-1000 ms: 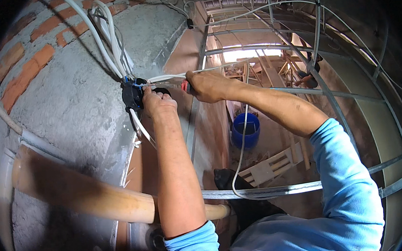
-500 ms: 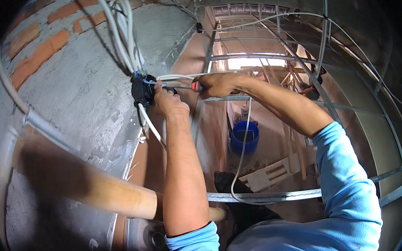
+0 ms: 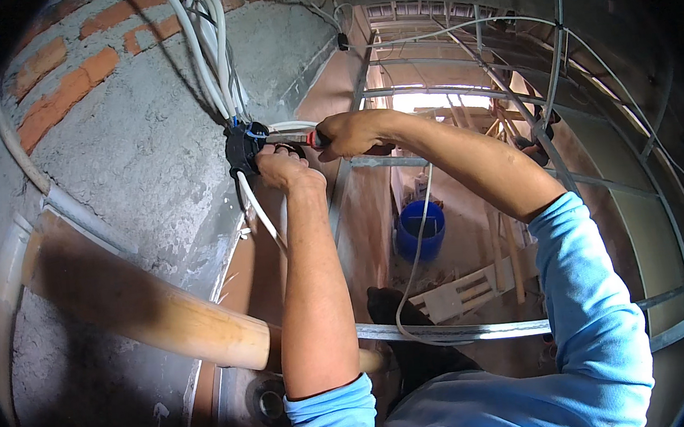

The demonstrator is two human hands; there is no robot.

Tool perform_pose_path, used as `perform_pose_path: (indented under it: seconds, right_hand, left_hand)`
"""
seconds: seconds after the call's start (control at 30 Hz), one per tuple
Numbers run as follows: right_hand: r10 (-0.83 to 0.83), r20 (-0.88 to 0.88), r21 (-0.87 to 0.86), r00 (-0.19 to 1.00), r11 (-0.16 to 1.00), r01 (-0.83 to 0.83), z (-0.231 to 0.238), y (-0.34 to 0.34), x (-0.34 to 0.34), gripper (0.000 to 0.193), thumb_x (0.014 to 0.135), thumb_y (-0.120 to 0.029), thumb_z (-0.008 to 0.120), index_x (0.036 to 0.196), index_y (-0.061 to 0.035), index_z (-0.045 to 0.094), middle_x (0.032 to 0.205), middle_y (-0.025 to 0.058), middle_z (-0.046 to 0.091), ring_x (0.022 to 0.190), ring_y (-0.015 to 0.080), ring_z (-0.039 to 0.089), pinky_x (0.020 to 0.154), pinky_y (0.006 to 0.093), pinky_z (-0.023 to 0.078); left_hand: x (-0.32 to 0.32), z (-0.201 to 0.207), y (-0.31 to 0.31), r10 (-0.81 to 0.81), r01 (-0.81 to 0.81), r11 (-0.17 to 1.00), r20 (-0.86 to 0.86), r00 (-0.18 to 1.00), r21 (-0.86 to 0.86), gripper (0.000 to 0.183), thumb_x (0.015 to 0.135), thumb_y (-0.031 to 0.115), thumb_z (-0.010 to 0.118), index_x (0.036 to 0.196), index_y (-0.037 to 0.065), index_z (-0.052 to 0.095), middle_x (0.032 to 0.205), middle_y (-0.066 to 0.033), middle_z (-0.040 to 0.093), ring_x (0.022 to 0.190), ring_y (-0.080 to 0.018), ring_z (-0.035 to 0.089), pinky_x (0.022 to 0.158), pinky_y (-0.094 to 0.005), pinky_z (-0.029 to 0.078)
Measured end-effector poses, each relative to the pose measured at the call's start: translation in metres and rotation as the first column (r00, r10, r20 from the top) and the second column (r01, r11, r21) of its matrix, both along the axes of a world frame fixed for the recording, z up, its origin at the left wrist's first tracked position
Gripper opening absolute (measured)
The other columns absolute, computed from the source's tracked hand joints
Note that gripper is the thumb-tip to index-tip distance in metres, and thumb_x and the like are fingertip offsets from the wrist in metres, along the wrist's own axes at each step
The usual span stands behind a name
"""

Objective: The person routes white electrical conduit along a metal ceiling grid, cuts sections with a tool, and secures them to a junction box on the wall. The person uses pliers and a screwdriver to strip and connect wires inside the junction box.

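Note:
A black junction box point(image 3: 241, 152) is fixed to the grey wall, with thin blue wires at its open side. Thick white cables point(image 3: 219, 66) run into it from above, and another white cable point(image 3: 256, 205) leaves below. My left hand point(image 3: 285, 168) is closed at the right edge of the box; what its fingers pinch is hidden. My right hand point(image 3: 351, 134) grips a red-handled tool point(image 3: 314, 139) with a narrow dark front end pointing left at the box, just above my left fingers. The tool's tip and its exact kind cannot be made out.
A thick tan pipe point(image 3: 164, 318) crosses below the box at left. A metal rail point(image 3: 458, 333) spans in front of my body, and more metal framing point(image 3: 551, 138) stands at right. Far below are a blue bucket point(image 3: 421, 231) and a wooden pallet point(image 3: 467, 294).
My right hand has moved left with the red-handled tool, bringing it closer to the box. My left hand has shifted slightly, its fingers now lower on the box's edge.

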State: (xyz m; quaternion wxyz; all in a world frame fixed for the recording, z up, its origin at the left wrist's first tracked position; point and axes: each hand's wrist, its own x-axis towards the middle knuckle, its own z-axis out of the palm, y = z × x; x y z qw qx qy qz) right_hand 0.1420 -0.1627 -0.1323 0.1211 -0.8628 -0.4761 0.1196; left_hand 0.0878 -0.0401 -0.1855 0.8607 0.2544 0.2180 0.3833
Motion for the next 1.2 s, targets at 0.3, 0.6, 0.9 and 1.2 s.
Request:
perform_pose_path:
  seconds: [0.3,0.6,0.9,1.2]
  right_hand:
    - [-0.044,-0.455,0.109,0.89,0.989,0.105,-0.016,-0.002,0.01,0.025,0.095,-0.029,0.063,0.098,-0.0044,0.062,0.074,0.0028,0.06,0.059,0.0141,0.059,0.052,0.0311,0.052]
    - [0.081,-0.983,0.06,0.167,0.99,-0.126,-0.043,0.007,0.057,0.027,0.095,-0.034,0.068,0.09,-0.0079,0.063,0.079,0.0051,0.065,0.067,0.0209,0.064,0.065,0.0391,0.055]
    - [0.063,-0.089,0.048,0.994,0.997,-0.059,-0.011,-0.011,0.02,0.03,0.092,-0.026,0.067,0.106,0.0,0.062,0.094,0.0126,0.07,0.084,0.0256,0.068,0.072,0.0386,0.053]
    - [-0.121,0.426,0.121,0.897,0.99,0.076,-0.008,-0.013,-0.024,0.034,0.093,-0.007,0.053,0.124,0.005,0.049,0.123,0.0282,0.06,0.116,0.0438,0.06,0.095,0.052,0.049]
  left_hand:
    - [0.008,-0.009,0.004,-0.057,0.057,0.998,-0.014,0.998,0.03,0.076,0.094,0.053,0.062,0.141,-0.005,0.046,0.146,-0.0164,0.047,0.12,-0.0215,0.055,0.1,-0.0349,0.04]
    - [0.012,0.0,0.01,-0.142,0.147,0.987,0.077,0.987,-0.065,0.043,0.106,0.044,0.044,0.128,0.009,0.056,0.132,-0.0082,0.056,0.124,-0.0232,0.053,0.108,-0.041,0.042]
    - [0.011,-0.004,0.005,-0.088,0.088,0.996,0.033,0.996,0.003,0.043,0.102,0.044,0.051,0.124,0.008,0.06,0.128,-0.0078,0.058,0.114,-0.0186,0.056,0.096,-0.0337,0.045]
    - [0.01,-0.005,0.01,-0.059,0.064,0.996,0.068,0.996,-0.065,0.025,0.09,0.026,0.054,0.067,0.024,0.046,0.066,0.0104,0.035,0.05,-0.006,0.025,0.049,-0.0249,0.018]
